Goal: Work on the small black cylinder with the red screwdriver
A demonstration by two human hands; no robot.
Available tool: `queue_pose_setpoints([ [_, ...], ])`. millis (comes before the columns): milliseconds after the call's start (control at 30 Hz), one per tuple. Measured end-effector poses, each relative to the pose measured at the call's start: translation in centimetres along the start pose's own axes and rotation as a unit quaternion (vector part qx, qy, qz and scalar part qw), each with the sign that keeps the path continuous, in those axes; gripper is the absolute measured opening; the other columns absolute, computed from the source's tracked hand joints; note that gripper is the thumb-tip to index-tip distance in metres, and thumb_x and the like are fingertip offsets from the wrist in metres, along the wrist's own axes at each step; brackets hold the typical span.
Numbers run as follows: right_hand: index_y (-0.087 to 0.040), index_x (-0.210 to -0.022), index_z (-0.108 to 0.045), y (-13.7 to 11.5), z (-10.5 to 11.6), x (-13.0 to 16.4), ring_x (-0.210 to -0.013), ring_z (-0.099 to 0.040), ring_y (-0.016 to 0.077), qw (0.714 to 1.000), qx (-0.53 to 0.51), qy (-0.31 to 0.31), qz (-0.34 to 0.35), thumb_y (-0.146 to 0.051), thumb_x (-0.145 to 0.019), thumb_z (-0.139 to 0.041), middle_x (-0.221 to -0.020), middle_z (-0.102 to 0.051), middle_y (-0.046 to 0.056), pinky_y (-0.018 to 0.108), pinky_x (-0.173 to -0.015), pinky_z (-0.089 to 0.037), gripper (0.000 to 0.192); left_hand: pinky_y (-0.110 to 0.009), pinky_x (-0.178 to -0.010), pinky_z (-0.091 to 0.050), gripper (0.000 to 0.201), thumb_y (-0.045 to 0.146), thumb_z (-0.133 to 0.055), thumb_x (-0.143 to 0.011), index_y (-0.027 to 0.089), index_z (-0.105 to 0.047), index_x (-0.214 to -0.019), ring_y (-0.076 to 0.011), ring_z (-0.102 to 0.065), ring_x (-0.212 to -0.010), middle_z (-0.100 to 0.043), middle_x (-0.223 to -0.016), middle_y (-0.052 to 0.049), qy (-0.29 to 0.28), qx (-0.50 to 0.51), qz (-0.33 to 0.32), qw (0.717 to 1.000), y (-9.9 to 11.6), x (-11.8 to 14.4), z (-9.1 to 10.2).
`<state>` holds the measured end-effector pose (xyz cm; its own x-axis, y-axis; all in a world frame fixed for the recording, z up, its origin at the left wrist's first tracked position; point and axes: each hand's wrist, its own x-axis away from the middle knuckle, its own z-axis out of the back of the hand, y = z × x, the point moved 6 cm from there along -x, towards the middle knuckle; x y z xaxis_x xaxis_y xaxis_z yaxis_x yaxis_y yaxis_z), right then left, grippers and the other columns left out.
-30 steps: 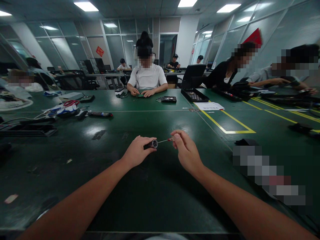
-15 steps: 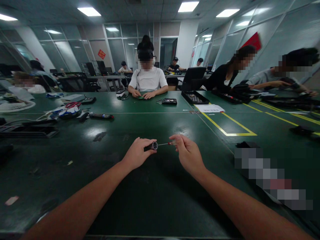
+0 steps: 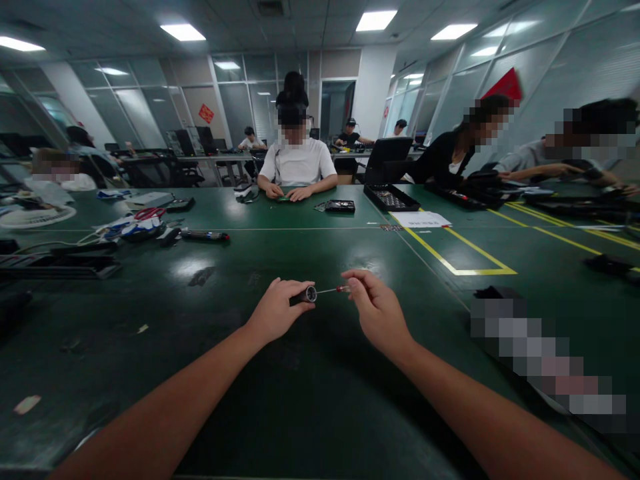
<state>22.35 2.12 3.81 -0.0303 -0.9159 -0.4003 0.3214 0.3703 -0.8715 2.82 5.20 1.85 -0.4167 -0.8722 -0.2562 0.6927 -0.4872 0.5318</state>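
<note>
Holding a small dark cylinder (image 3: 306, 294), its silvery open end turned toward the right, low over the green table (image 3: 310, 400) near the middle of the view; closing the left hand (image 3: 277, 309) around it, fingers curled over the top and thumb underneath, so that only the ringed end is showing. Pinching the red handle (image 3: 343, 289) of a thin screwdriver (image 3: 330, 290) in the right hand (image 3: 377, 310), thumb and forefinger tight at the grip and the other fingers loosely folded, the metal shaft lying level and pointing into the cylinder's mouth, the tip seeming to meet it though too small to tell for sure. Risking, by judgement, a slip of the fine tip off whatever is sitting inside the opening, since both pieces are being held in the air with no brace; risking too a small part dropping onto the dark mat and getting lost there. Stretching both bare forearms forward from the lower corners, wrists nearly straight, hands close together but apart. Sitting farther off across the table, a person in a white shirt (image 3: 299, 163), with a black tray (image 3: 390, 197), a sheet of paper (image 3: 420, 219) and yellow floor-tape lines (image 3: 460, 257) lying to the right.
</note>
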Motion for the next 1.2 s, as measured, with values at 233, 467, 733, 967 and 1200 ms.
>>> queue_pose_setpoints([
  [233, -0.023, -0.098, -0.063, 1.0, -0.3, -0.3, -0.072, -0.059, 0.0184, 0.995, -0.095, 0.033, -0.026, -0.043, -0.097, -0.051, -0.081, -0.065, 0.003, 0.034, -0.071, -0.048, 0.024, -0.06, -0.115, -0.03, 0.04, 0.03, -0.068, -0.09, 0.026, -0.063, -0.13, -0.0264, -0.061, -0.117, -0.07, -0.124, -0.006, 0.006, -0.004, -0.014, 1.0, 0.2, 0.0, 0.1],
  [467, -0.021, -0.072, -0.056, 6.2, -1.2, -0.9, -0.045, -0.044, 0.0109, 0.887, -0.329, 0.037, -0.323, -0.042, -0.09, -0.058, -0.054, -0.048, -0.005, 0.033, -0.06, -0.051, 0.028, -0.063, -0.121, -0.015, 0.044, 0.03, -0.071, -0.089, 0.033, -0.061, -0.132, -0.0231, -0.058, -0.124, -0.067, -0.13, -0.001, 0.006, 0.005, -0.046, 0.999, 0.4, -0.2, 0.1],
  [733, -0.022, -0.084, -0.059, 4.1, -0.2, -1.5, -0.058, -0.057, 0.0138, 0.949, -0.271, 0.079, -0.14, -0.049, -0.087, -0.064, -0.066, -0.06, -0.003, 0.031, -0.061, -0.05, 0.028, -0.064, -0.121, -0.015, 0.045, 0.031, -0.073, -0.087, 0.031, -0.063, -0.131, -0.0241, -0.059, -0.122, -0.068, -0.129, -0.002, 0.008, 0.003, -0.026, 1.0, 0.1, -0.1, 0.1],
  [967, -0.023, -0.094, -0.058, 2.7, -0.3, -1.1, -0.067, -0.061, 0.0158, 0.98, -0.186, 0.048, -0.044, -0.048, -0.097, -0.052, -0.079, -0.063, 0.0, 0.034, -0.066, -0.05, 0.027, -0.063, -0.121, -0.017, 0.046, 0.035, -0.073, -0.087, 0.032, -0.062, -0.132, -0.0244, -0.059, -0.12, -0.069, -0.127, -0.002, 0.008, -0.002, -0.022, 1.0, 0.0, 0.0, -0.1],
  [1200, -0.022, -0.096, -0.062, 1.0, 0.1, -0.6, -0.068, -0.06, 0.0161, 0.993, -0.111, 0.022, -0.013, -0.05, -0.099, -0.048, -0.079, -0.064, 0.001, 0.032, -0.066, -0.048, 0.032, -0.064, -0.12, -0.019, 0.044, 0.035, -0.073, -0.087, 0.031, -0.064, -0.13, -0.0257, -0.061, -0.117, -0.07, -0.124, -0.003, 0.009, -0.01, -0.008, 1.0, 0.1, 0.0, 0.0],
])
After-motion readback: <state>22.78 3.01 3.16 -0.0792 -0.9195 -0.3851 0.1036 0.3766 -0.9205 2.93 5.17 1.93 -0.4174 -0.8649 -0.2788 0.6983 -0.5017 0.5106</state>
